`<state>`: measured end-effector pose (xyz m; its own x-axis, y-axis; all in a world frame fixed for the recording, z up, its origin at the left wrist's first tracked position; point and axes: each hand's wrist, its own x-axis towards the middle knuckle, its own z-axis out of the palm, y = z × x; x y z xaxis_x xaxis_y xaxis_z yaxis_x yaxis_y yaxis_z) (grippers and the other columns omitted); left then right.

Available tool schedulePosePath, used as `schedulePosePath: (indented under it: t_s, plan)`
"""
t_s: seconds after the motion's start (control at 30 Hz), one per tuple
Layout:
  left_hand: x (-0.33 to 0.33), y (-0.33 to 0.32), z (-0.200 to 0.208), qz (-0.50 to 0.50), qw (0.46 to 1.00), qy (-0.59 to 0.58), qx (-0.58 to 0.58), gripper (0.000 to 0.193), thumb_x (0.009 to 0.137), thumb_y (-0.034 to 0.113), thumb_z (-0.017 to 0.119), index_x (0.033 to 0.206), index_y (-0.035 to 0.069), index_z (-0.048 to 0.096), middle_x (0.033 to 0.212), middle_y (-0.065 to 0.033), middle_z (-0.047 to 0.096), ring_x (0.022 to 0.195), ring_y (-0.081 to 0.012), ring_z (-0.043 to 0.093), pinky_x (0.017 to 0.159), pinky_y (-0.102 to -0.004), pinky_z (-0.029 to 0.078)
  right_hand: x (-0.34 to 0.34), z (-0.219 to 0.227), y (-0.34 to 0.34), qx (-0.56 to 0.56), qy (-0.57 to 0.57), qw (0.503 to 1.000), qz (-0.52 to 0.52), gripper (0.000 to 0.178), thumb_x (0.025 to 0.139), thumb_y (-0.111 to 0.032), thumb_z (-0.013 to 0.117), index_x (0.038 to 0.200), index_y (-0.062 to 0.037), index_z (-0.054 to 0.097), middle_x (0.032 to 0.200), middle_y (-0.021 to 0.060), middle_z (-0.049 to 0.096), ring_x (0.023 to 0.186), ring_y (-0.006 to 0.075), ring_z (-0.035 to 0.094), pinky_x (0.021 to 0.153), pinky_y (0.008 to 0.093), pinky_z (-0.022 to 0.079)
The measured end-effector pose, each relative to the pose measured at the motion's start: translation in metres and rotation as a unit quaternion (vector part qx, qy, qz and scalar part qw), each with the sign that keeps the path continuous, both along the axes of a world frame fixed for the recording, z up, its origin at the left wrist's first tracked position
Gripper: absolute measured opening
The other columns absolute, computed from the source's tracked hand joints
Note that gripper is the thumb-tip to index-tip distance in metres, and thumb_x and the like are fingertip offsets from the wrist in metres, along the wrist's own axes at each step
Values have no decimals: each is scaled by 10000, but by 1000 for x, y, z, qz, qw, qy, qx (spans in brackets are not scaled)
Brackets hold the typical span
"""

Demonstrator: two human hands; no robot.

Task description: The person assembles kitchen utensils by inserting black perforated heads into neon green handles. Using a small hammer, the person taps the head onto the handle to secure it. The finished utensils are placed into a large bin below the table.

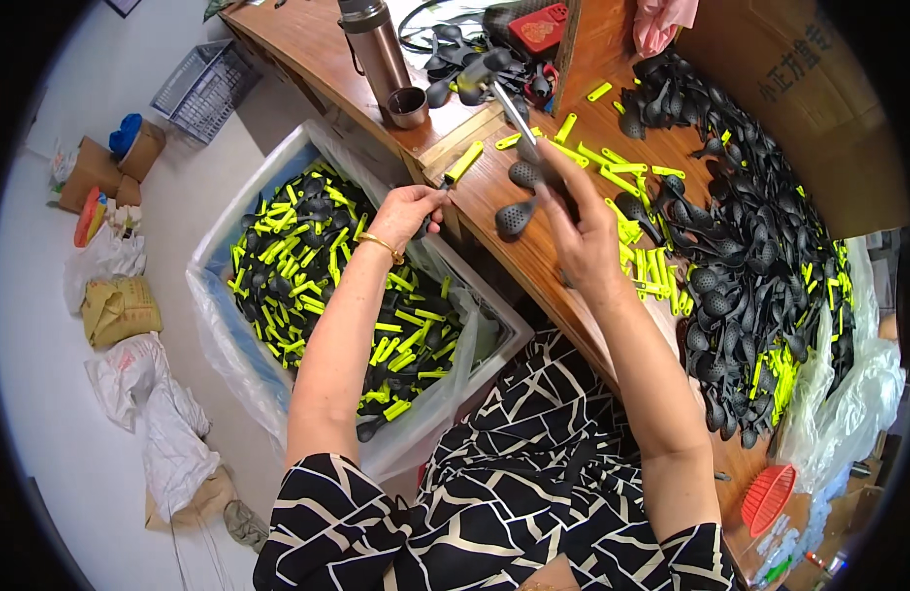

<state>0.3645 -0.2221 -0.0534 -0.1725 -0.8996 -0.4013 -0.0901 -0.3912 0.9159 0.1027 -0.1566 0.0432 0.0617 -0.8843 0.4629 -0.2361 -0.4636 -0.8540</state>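
Observation:
My left hand [408, 215] pinches a black spoon with a bright yellow-green handle [465, 164] at the table's edge; its handle lies over a wooden strip [460, 144], and my fingers partly hide its black part. My right hand [585, 236] is wrapped round a hammer [512, 110] with a metal shaft, raised above the table. Motion blurs the hammer's head. Under and beside the right hand, black perforated spoon heads [514, 218] lie on the wooden table [519, 261]. Loose yellow-green handles [622, 169] are scattered to the right of that hand.
A plastic-lined bin [211, 227] full of black-and-yellow spoons stands left of the table. Black spoon heads [731, 286] heap up at the right, before a cardboard box [819, 118]. A steel flask [374, 49] and cup [408, 107] stand at the back; a red basket [767, 499] sits lower right.

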Motion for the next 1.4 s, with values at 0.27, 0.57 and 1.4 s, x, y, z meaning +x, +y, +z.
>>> schedulePosePath:
  t_s: [0.27, 0.57, 1.4]
  plan:
    - [4, 1, -4, 6, 999, 27, -26, 236, 1025, 226, 645, 936, 18, 712, 716, 1, 640, 596, -97, 592, 578, -243, 476, -8, 4, -4, 23, 61, 998, 9, 447, 972, -149, 662, 1413, -174, 600, 1213, 243, 695, 1071, 423, 684, 906, 466, 553]
    - [2, -1, -4, -6, 1000, 19, -17, 211, 1016, 205, 656, 973, 7, 715, 728, -4, 638, 609, -95, 566, 603, -243, 474, 0, -9, -6, 15, 116, 993, 30, 424, 995, -155, 632, 1416, -194, 599, 1206, 230, 694, 1066, 412, 682, 905, 452, 546]
    - [-7, 18, 11, 1, 998, 43, -40, 299, 1028, 328, 659, 1009, 37, 725, 694, 13, 611, 590, -83, 571, 578, -237, 471, -45, 16, 28, 177, 25, 983, 30, 470, 1044, -182, 597, 1502, -100, 527, 1084, 70, 699, 895, 123, 635, 827, 285, 510]
